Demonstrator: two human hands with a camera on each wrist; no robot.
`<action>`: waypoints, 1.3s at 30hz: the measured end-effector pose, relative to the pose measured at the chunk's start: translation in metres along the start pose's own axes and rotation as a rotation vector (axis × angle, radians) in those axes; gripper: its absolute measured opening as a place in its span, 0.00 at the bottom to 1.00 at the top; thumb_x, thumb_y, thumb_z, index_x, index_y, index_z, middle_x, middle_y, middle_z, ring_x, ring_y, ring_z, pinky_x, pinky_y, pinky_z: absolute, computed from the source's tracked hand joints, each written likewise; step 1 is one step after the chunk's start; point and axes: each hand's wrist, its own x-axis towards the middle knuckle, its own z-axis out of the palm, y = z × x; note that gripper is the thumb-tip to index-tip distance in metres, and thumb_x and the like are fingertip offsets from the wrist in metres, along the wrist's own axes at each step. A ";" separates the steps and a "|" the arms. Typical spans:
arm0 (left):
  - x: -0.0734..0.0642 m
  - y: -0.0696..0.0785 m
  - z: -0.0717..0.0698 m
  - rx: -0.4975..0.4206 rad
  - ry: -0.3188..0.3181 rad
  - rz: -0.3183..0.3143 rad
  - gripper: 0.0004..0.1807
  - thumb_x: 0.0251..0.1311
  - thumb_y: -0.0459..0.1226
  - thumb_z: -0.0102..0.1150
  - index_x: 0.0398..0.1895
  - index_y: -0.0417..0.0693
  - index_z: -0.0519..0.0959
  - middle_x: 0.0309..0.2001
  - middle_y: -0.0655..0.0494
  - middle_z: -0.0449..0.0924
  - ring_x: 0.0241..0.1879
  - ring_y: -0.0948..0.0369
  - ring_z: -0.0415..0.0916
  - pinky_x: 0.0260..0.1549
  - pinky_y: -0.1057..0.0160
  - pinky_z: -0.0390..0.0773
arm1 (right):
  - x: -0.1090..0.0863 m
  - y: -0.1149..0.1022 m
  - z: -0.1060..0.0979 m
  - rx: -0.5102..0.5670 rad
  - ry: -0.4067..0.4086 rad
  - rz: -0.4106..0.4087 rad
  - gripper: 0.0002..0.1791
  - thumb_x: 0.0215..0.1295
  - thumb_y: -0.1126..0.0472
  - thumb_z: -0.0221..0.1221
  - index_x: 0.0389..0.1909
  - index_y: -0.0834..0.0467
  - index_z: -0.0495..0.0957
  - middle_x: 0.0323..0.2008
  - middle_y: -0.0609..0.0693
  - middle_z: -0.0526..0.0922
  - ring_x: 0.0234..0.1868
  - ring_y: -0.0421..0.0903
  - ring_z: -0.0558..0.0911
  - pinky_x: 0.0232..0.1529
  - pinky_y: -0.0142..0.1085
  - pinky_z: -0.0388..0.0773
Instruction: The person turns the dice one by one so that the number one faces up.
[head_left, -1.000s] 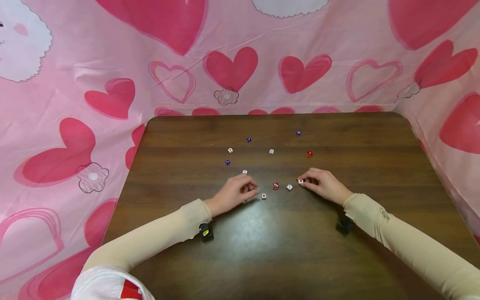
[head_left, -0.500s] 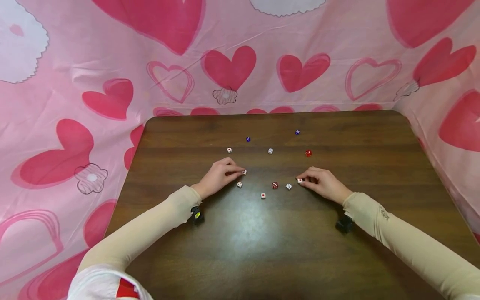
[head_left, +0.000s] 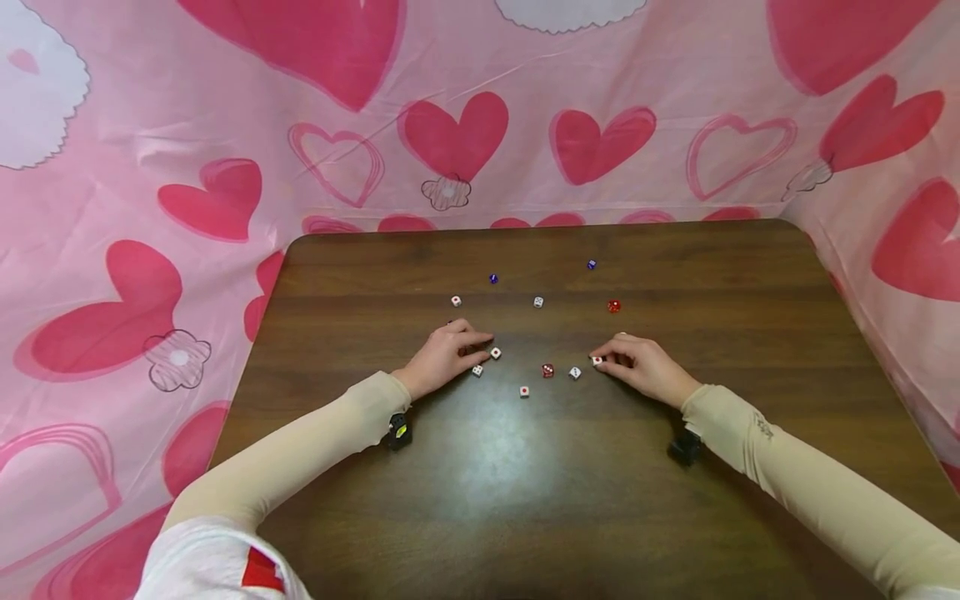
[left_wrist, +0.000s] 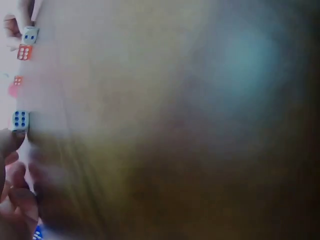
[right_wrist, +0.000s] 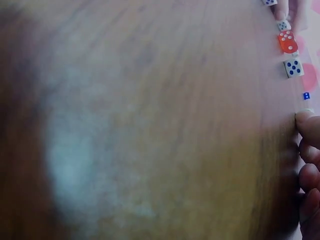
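Observation:
On the brown table, my left hand [head_left: 442, 358] has thumb and index finger parted, the thumb tip right at a white die [head_left: 496, 353] with a red dot. Another white die [head_left: 477, 371] lies just below that thumb. My right hand [head_left: 651, 371] pinches a white die [head_left: 597, 361] with a red dot between thumb and index finger. Between the hands are a dark red die [head_left: 547, 371], a white die [head_left: 574, 373] and, nearer me, a white die [head_left: 524, 392]. In the left wrist view, a white die [left_wrist: 20, 121] with blue dots shows at a fingertip.
Farther back lie a white die [head_left: 456, 301], a blue die [head_left: 493, 278], a white die [head_left: 538, 302], a blue die [head_left: 592, 265] and a red die [head_left: 614, 306]. The left hand mostly hides another blue die. Pink heart-print cloth [head_left: 465, 100] surrounds the table [head_left: 525, 500].
My left hand moved back and left from the front row, pinched a white die, brought it slightly nearer and right, then parted its fingers. The right hand keeps its place and its die.

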 end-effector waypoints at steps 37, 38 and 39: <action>0.008 0.014 0.002 0.060 -0.032 -0.114 0.06 0.67 0.41 0.70 0.41 0.49 0.86 0.38 0.56 0.81 0.40 0.58 0.79 0.44 0.57 0.78 | -0.001 0.002 -0.001 -0.012 -0.044 0.000 0.14 0.67 0.66 0.69 0.51 0.50 0.87 0.32 0.38 0.76 0.31 0.36 0.70 0.31 0.31 0.70; 0.008 0.015 0.001 0.059 -0.029 -0.114 0.06 0.66 0.41 0.70 0.41 0.49 0.86 0.38 0.56 0.81 0.40 0.58 0.79 0.44 0.57 0.78 | -0.001 0.002 -0.001 -0.013 -0.042 -0.013 0.15 0.66 0.66 0.70 0.52 0.51 0.87 0.32 0.38 0.76 0.31 0.36 0.71 0.31 0.31 0.70; 0.008 0.015 0.001 0.057 -0.026 -0.114 0.06 0.66 0.40 0.71 0.41 0.49 0.86 0.38 0.56 0.81 0.40 0.58 0.79 0.44 0.58 0.78 | -0.001 0.003 -0.001 -0.013 -0.043 -0.022 0.16 0.66 0.66 0.70 0.53 0.52 0.87 0.32 0.38 0.76 0.32 0.35 0.71 0.31 0.31 0.71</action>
